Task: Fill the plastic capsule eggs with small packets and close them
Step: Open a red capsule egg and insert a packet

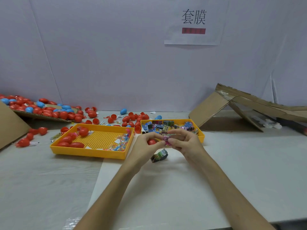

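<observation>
A white table [240,163] ran up to a pale partition wall [108,55] bearing a paper sign [193,22], with flattened cardboard [214,110] propped at the right. Two yellow trays sat mid-table: the left tray [86,152] held closed red eggs and clear sachets, and the right tray [201,134] a heap of printed packets [159,127]. Loose egg shells [132,117], red and blue, littered the far side.

The likeliest trouble was the fit. The pink packet [166,141] looked bulky against the red egg piece [151,141], and if it went in unfolded a corner could catch in the seam and keep the shell from snapping closed. Its glossy wrapper was held only at the fingertips, so it could also slip and drop. The egg piece was lodged in a hand already busy with the packet, and might roll out.

The pink packet hung above the table, just in front of the right tray, between the two hands. The left hand [146,144] pinched its left edge and the right hand [186,144] pinched its right edge. The red egg piece sat inside the left hand's curled fingers, just beside the packet; whether it was a half or a whole egg could not be told. A dark-and-green packet [159,156] lay on the table just below the hands, touched by neither.
</observation>
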Action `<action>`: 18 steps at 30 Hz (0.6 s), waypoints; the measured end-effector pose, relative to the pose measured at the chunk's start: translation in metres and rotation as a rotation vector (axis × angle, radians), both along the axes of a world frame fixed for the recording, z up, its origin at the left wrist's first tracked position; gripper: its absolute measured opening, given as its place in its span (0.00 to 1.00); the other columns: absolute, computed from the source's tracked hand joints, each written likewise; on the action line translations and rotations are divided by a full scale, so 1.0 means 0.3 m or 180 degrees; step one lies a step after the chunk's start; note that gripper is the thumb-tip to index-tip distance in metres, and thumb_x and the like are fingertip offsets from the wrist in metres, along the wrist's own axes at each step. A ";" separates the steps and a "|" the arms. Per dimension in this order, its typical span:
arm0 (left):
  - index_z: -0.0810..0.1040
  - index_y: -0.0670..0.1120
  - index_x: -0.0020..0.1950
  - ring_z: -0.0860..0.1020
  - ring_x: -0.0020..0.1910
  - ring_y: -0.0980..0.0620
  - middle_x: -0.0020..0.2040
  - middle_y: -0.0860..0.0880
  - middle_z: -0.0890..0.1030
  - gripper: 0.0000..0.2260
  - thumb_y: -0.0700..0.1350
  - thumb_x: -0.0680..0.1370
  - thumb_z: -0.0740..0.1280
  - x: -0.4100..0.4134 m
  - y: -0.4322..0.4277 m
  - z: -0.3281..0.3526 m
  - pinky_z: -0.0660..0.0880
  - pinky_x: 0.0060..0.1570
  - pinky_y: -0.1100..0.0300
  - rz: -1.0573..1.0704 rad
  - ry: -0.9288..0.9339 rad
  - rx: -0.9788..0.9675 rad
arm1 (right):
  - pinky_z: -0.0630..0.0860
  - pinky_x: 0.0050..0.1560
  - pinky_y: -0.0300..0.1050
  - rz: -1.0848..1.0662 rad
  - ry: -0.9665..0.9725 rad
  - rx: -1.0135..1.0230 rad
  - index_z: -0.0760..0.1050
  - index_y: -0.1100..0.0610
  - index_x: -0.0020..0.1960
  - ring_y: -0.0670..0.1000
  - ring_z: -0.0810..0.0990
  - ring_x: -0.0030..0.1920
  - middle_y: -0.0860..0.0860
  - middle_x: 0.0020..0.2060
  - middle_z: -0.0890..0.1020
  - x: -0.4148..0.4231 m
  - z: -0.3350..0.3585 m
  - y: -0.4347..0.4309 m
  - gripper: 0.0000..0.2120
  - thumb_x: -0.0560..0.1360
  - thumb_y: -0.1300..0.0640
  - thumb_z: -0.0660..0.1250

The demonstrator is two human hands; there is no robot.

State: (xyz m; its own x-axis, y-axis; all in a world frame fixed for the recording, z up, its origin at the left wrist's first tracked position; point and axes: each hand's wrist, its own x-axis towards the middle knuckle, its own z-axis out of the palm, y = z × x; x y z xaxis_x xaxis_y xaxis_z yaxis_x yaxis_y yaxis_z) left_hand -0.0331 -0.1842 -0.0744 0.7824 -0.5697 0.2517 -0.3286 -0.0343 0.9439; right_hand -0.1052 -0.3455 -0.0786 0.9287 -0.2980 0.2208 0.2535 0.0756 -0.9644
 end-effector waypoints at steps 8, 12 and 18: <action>0.83 0.52 0.42 0.79 0.41 0.61 0.38 0.54 0.82 0.05 0.48 0.73 0.78 -0.008 -0.007 -0.011 0.78 0.38 0.69 0.0254 -0.0330 0.0082 | 0.82 0.49 0.45 0.0043 -0.0052 -0.0025 0.86 0.52 0.49 0.57 0.86 0.49 0.57 0.46 0.87 -0.003 -0.001 -0.002 0.13 0.68 0.65 0.76; 0.82 0.50 0.40 0.79 0.41 0.58 0.38 0.54 0.82 0.08 0.51 0.71 0.79 -0.009 -0.014 -0.024 0.77 0.37 0.66 0.0661 -0.0573 0.0117 | 0.82 0.49 0.44 0.0012 -0.0110 -0.0148 0.86 0.50 0.49 0.55 0.86 0.51 0.54 0.48 0.87 0.001 -0.010 0.001 0.16 0.69 0.68 0.76; 0.77 0.53 0.40 0.79 0.42 0.55 0.38 0.55 0.80 0.09 0.43 0.75 0.74 -0.005 -0.012 -0.042 0.78 0.41 0.58 0.1256 -0.0953 0.0054 | 0.81 0.48 0.44 0.0082 -0.0308 -0.0127 0.85 0.51 0.50 0.51 0.85 0.49 0.55 0.47 0.86 -0.001 -0.012 0.001 0.19 0.63 0.69 0.75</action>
